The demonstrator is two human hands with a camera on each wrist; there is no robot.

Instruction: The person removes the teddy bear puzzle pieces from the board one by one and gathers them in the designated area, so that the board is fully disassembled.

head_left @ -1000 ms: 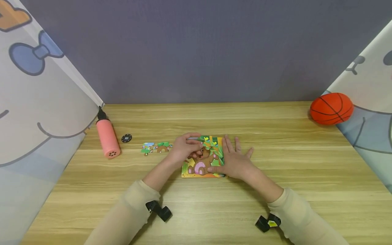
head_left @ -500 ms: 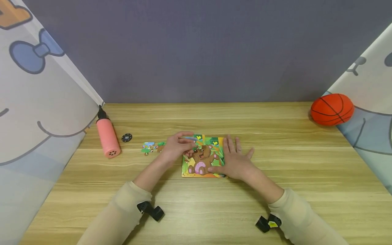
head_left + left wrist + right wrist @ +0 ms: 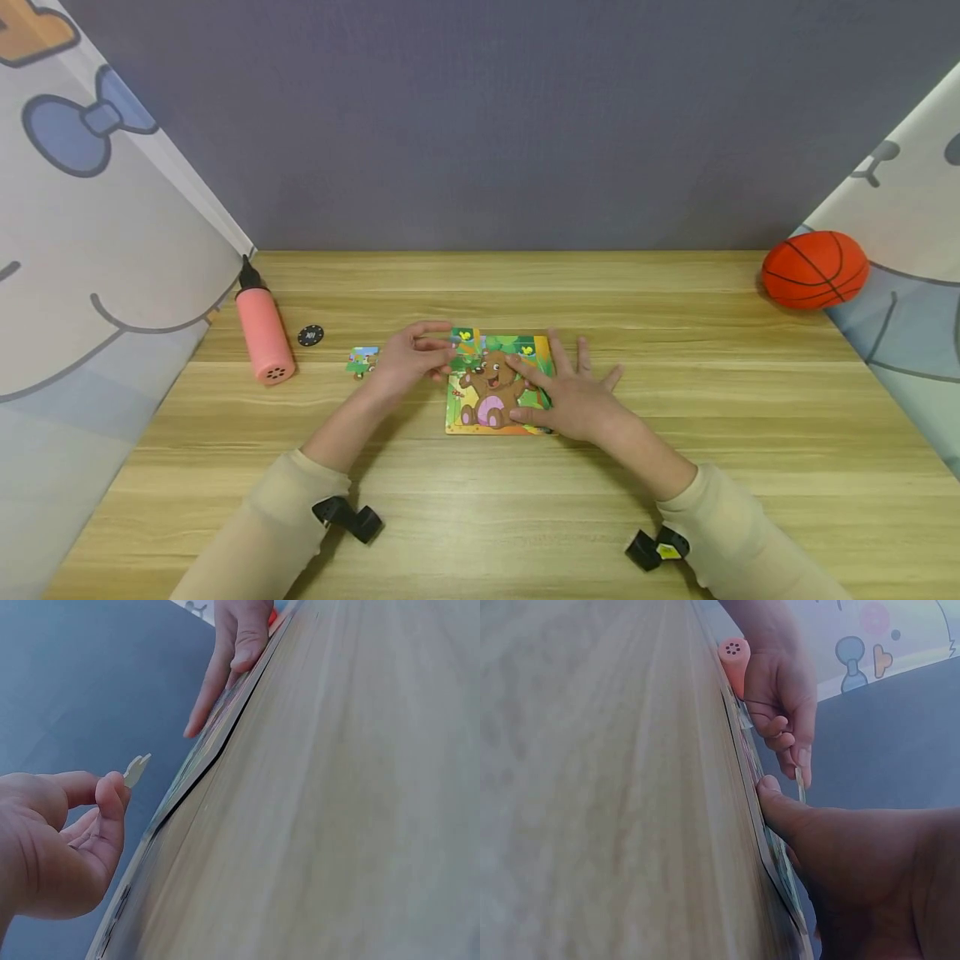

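Note:
A bear jigsaw board point(image 3: 487, 392) lies flat on the wooden table point(image 3: 675, 467). My left hand point(image 3: 438, 348) hovers at its upper left corner and pinches one puzzle piece point(image 3: 457, 337) between thumb and fingers. The left wrist view shows that piece point(image 3: 136, 769) raised off the board point(image 3: 196, 769). My right hand point(image 3: 551, 387) rests flat on the board's right side, its index finger stretched over the bear and its thumb on the lower edge. In the right wrist view the thumb point(image 3: 780, 810) presses on the board.
A loose puzzle piece point(image 3: 362, 361) lies left of the board. Further left are a black disc point(image 3: 310, 336) and a pink hand pump point(image 3: 262, 333). An orange basketball point(image 3: 815, 269) sits at the far right. Printed cloth walls stand on both sides.
My left hand has drawn back leftward from over the bear to the board's upper left corner, holding a piece. The right index finger has slid onto the picture.

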